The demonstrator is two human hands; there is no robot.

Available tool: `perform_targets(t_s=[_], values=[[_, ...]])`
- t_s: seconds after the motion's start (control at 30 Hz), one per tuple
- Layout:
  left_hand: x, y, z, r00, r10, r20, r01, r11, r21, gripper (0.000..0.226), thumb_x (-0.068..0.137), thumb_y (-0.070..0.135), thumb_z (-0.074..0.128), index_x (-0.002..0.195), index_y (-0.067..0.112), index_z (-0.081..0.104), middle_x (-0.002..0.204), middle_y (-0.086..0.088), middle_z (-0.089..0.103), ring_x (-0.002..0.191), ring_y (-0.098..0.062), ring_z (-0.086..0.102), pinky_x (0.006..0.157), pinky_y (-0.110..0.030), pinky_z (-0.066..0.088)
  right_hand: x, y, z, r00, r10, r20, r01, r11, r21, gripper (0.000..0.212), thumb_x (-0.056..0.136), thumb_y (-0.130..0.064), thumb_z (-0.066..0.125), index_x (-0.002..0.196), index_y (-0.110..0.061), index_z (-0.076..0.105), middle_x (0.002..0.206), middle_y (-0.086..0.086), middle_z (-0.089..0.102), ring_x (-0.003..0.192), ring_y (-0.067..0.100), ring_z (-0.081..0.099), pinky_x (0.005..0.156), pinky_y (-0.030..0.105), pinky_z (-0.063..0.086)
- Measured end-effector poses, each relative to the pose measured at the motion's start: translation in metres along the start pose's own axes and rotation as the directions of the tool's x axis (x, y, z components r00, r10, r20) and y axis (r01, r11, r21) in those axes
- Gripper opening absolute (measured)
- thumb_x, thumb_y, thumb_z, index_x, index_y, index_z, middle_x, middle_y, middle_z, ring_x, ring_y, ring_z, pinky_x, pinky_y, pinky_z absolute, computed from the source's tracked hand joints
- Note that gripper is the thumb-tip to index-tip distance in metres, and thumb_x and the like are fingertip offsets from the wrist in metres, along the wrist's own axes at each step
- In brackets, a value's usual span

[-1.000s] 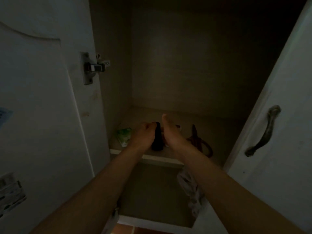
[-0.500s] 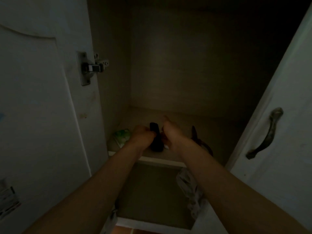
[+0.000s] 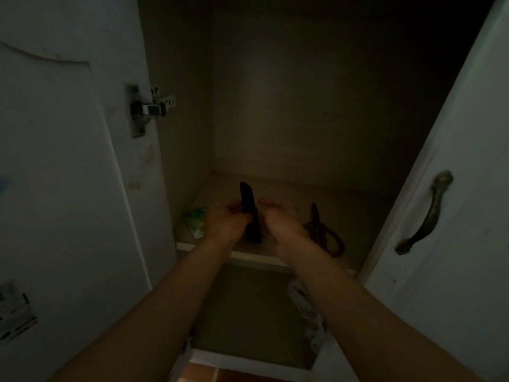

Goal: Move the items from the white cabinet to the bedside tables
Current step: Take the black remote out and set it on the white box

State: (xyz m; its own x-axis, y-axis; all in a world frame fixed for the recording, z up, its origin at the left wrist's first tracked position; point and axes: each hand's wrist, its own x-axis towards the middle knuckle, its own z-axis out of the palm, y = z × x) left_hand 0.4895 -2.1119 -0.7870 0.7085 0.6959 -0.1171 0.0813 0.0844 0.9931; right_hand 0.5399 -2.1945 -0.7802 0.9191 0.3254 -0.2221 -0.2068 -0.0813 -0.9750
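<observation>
shelf [image 3: 358, 216]: green packet [image 3: 197, 220], scissors [image 3: 322, 232] | left hand [image 3: 225, 220] holds long black thing [image 3: 246, 197] | right hand [image 3: 279, 221]: cannot tell

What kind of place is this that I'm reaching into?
Probably a home: an open white cabinet whose door has a metal handle and hinge. Its shelf holds scissors and a green packet, with terracotta floor tiles below.

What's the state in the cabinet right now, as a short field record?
left hand: grips slim black oblong object, held near upright
right hand: cupped beside it; contact unclear
wooden shelf: green-and-white packet at left, brown-handled scissors at right
lower compartment: crumpled white cloth
</observation>
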Motion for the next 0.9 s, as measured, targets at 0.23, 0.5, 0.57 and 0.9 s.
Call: perform_targets(t_s=[0.23,0.5,0.57,0.9], values=[[-0.03,0.012,-0.003,0.996,0.077,0.036,-0.072,0.989,-0.128,0.038,0.084,-0.015,0.062,0.118,0.003,0.064,0.109,-0.01,0.069,0.088,-0.015,0.066,0.074,-0.024,0.054,-0.021,-0.013,-0.02,0.985,-0.171,0.027,0.171,0.985,0.03,0.035,0.089,0.012,0.059,0.101,-0.021,0.063,0.108,0.001,0.068,0.107,0.021,0.065,0.097,0.043,0.056],[-0.078,0.025,-0.001,0.983,0.184,0.01,-0.179,0.967,-0.181,0.041,0.082,-0.02,0.06,0.113,0.008,0.064,0.105,-0.008,0.072,0.094,-0.017,0.069,0.072,-0.025,0.056,-0.064,-0.02,-0.049,0.945,-0.294,0.144,0.29,0.956,0.044,0.044,0.089,0.011,0.06,0.101,-0.032,0.062,0.103,0.0,0.07,0.102,0.02,0.069,0.091,0.045,0.059],[-0.091,0.03,0.0,0.971,0.24,0.009,-0.236,0.959,-0.154,0.041,0.082,-0.019,0.061,0.106,0.015,0.065,0.102,-0.004,0.072,0.091,-0.013,0.069,0.067,-0.02,0.055,-0.076,-0.022,-0.056,0.933,-0.328,0.146,0.323,0.945,0.055,0.043,0.089,0.012,0.06,0.107,-0.027,0.064,0.102,0.002,0.071,0.1,0.02,0.07,0.09,0.046,0.06],[-0.151,0.037,-0.012,0.867,0.498,0.014,-0.497,0.865,0.073,0.056,0.084,-0.013,0.065,0.103,0.039,0.063,0.101,0.006,0.072,0.095,-0.01,0.069,0.077,-0.022,0.057,-0.126,-0.02,-0.075,0.831,-0.544,0.116,0.54,0.839,0.064,0.044,0.087,0.008,0.065,0.108,-0.032,0.064,0.099,0.001,0.072,0.095,0.014,0.072,0.086,0.043,0.061]])
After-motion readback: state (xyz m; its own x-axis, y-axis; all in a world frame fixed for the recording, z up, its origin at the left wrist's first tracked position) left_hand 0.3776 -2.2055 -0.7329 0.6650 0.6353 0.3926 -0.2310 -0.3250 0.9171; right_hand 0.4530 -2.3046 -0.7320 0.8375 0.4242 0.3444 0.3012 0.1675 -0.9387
